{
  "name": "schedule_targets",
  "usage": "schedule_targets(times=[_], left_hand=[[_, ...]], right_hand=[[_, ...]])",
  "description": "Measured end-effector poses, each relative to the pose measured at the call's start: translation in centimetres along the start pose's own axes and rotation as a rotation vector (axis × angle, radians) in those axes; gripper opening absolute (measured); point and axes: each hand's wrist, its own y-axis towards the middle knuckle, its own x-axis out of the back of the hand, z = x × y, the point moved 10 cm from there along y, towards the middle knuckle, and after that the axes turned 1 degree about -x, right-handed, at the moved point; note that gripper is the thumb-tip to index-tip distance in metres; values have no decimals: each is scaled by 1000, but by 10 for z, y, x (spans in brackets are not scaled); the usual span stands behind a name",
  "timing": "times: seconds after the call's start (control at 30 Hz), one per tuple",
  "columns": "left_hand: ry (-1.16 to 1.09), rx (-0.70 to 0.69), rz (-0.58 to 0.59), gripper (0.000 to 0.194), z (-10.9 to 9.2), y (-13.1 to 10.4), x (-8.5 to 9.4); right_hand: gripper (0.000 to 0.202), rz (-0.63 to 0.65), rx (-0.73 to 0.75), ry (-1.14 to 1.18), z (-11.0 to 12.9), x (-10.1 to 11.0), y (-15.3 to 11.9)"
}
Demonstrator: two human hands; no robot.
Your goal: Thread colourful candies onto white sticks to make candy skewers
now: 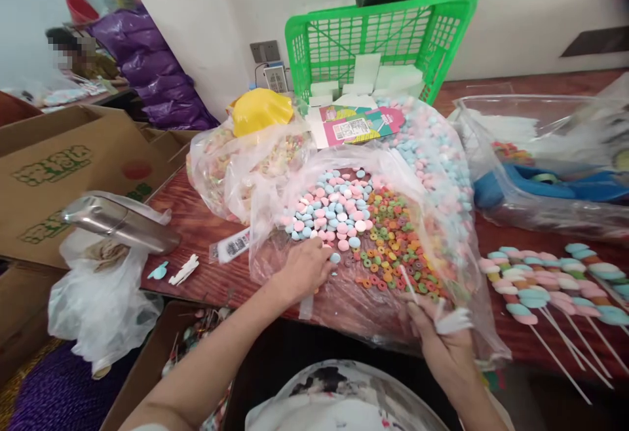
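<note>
My left hand [307, 268] reaches in at the near edge of a heap of pink, blue and white button-shaped candies [339, 205], its fingers curled together with a light-blue candy [335, 258] at the fingertips. Beside that heap lie small coloured ring candies [393, 238] on clear plastic sheeting. My right hand [445, 342] is closed around several white sticks [455, 319]. One stick [409, 281] points up from between its thumb and fingers, over the rings. Finished-looking candy skewers [535, 287] on white sticks lie on the table to the right.
A green basket [339, 31] stands at the back, a bag of pink and blue candies [442, 156] before it. Bags of rings [260, 162], a steel flask [122, 221] and cardboard boxes [63, 169] are at left. A clear bin [540, 208] with a blue scoop stands right.
</note>
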Motion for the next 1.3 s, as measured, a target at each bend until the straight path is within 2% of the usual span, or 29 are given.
schedule_targets(times=[0.07, 0.1, 0.23, 0.3, 0.47, 0.6, 0.7, 0.77, 0.8, 0.87, 0.93, 1.0, 1.1, 1.2, 1.3], left_hand=[[-19, 8, -24, 15, -1, -10, -15], [-53, 2, -71, 15, -1, -12, -16], [-211, -8, -362, 19, 12, -14, 6], [-174, -15, -428, 24, 17, -12, 12], [-61, -142, -274, 24, 0, -7, -6], [-227, -164, -285, 17, 5, -13, -4], [-394, -75, -325, 16, 25, -8, -1], [-395, -4, -336, 10, 35, -4, -2], [-356, 16, -334, 15, 36, -2, -2], [-242, 11, -309, 27, 30, -2, -2], [-157, -32, -286, 23, 20, -3, -1], [-184, -82, -296, 16, 12, -7, 2], [-487, -56, -334, 12, 12, -10, 7], [-1052, 199, -351, 18, 27, -13, -5], [-1575, 423, -335, 31, 21, -17, -24]], right_hand=[[25, 52, 61, 3, 1, -18, 1], [25, 58, 98, -9, 2, -23, 0], [21, 60, 147, -10, -5, -27, -5], [23, 61, 148, -7, -5, -25, -6], [27, 42, 263, -81, 23, -24, -4], [28, 90, 314, -57, 39, -29, 0], [25, 54, 275, -5, 31, -24, 0], [22, 35, 193, 47, 18, -20, -1], [22, 41, 139, 76, 11, -20, -3], [22, 31, 64, 122, 4, -16, -5], [22, 28, 63, 127, 8, -14, -6], [24, 64, 122, 103, 19, -17, -4], [37, 153, 176, 62, 28, -31, 1], [45, 203, 171, 45, 28, -39, 4], [49, 243, 148, 36, 28, -41, 3]])
